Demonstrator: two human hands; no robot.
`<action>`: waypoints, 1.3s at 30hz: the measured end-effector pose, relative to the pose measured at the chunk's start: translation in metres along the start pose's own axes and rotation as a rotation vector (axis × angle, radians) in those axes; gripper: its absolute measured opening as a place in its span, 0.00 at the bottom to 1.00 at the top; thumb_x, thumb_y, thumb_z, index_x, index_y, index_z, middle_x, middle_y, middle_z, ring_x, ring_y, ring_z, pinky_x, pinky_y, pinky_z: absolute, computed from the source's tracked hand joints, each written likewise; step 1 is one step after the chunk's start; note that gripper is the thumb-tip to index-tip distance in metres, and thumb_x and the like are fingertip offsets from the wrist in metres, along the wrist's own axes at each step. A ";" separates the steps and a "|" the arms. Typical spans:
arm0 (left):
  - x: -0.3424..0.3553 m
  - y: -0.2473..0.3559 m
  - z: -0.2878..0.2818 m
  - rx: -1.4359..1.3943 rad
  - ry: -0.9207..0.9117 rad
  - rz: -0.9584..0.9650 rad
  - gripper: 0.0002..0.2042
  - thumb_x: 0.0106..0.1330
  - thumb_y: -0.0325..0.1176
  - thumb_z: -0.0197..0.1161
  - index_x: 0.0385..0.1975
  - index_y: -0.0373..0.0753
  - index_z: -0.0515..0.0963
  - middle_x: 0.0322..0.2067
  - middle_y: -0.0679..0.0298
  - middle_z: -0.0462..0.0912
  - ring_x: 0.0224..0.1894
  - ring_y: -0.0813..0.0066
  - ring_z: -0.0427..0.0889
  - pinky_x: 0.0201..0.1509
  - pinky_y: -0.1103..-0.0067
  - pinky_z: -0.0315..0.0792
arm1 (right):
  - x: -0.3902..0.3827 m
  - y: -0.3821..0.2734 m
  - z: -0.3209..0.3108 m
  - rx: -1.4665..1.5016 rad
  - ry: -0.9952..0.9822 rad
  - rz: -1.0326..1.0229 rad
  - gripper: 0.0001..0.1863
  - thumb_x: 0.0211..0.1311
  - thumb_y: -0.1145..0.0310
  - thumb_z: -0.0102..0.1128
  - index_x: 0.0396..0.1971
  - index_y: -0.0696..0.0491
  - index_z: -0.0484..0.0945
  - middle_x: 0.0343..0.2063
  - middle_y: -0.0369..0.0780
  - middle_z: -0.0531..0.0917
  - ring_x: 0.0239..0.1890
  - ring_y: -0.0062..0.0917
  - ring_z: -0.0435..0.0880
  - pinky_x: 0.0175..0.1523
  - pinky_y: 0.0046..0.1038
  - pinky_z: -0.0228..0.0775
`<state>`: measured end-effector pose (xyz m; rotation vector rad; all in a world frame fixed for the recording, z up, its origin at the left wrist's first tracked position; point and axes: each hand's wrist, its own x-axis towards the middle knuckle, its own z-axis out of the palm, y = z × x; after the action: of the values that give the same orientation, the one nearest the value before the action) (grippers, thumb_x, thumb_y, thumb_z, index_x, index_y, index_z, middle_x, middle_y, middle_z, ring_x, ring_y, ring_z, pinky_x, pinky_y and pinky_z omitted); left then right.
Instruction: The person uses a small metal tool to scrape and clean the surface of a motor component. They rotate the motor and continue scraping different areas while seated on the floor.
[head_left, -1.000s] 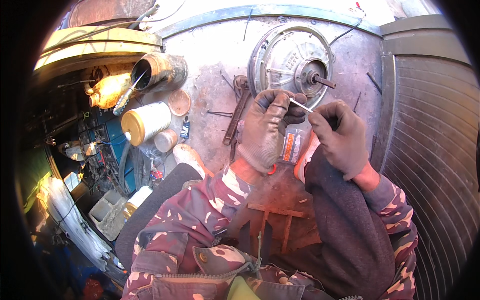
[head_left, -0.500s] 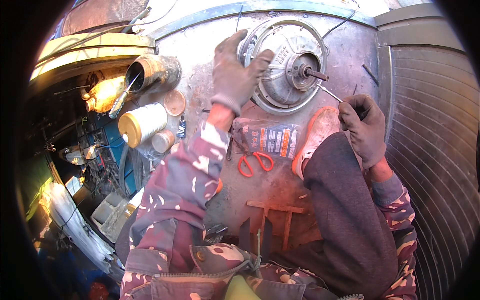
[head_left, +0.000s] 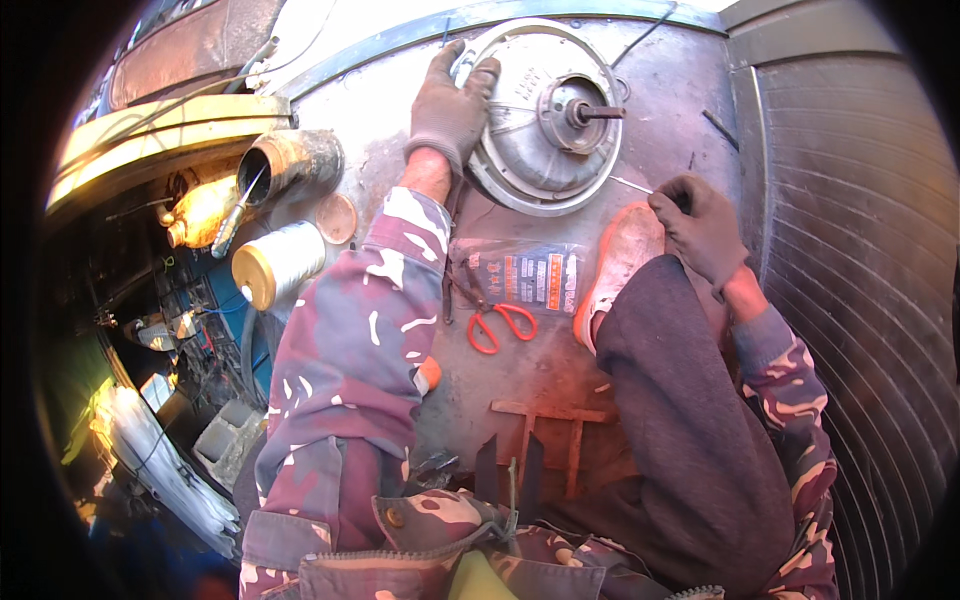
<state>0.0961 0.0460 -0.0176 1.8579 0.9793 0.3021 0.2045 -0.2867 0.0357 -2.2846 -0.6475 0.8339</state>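
Note:
A round cast-metal motor housing (head_left: pixel 520 150) with a flanged rim stands tilted on the floor ahead of me. Its short dark shaft (head_left: pixel 603 113) points to the right. Gloved in grey, my left hand (head_left: pixel 450 112) is hooked over the left side of the rim, fingers behind it. My right hand (head_left: pixel 700 228), also gloved, is closed round a thin metal rod (head_left: pixel 632 186); whatever end lies inside the fist is hidden. The rod's tip is close to the lower right of the rim, and whether it touches cannot be told.
Red-handled scissors (head_left: pixel 502 328) lie by a printed plastic bag (head_left: pixel 530 275), near my shoe (head_left: pixel 620 250). On the left are a thread spool (head_left: pixel 280 262), a rusty metal pipe (head_left: pixel 300 160) holding a screwdriver (head_left: pixel 230 228), and a round lid (head_left: pixel 336 218). A ribbed shutter (head_left: pixel 860 250) borders the right.
The housing has shifted left and away, its shaft turned more sideways. My left fingers have closed further on the rim. The rod's tip has dropped from near the shaft to beside the rim.

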 end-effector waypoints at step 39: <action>0.018 0.013 -0.011 -0.186 -0.147 0.012 0.27 0.79 0.37 0.66 0.71 0.29 0.71 0.54 0.55 0.86 0.54 0.75 0.83 0.59 0.80 0.77 | 0.082 0.020 -0.012 -0.352 -0.048 0.031 0.17 0.71 0.51 0.64 0.47 0.47 0.87 0.38 0.42 0.92 0.46 0.39 0.91 0.54 0.42 0.79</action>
<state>0.1071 0.0638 -0.0046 1.6920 0.8122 0.2514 0.2733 -0.2537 -0.0030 -2.6002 -0.8386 0.8457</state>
